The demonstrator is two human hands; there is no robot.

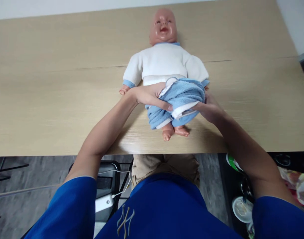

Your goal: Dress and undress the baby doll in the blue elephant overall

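One mark is legible: an interlocking "NY" monogram, stitched in pale thread, on the front of the person's royal-blue fabric shirt (164,205), low in the head view. No other text, number, label or sign is readable anywhere.

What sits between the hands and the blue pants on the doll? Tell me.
Nothing visible. The left hand grips the blue pants at one side of the doll's waist, and the right hand holds the other side. Both touch the cloth directly on the wooden table.
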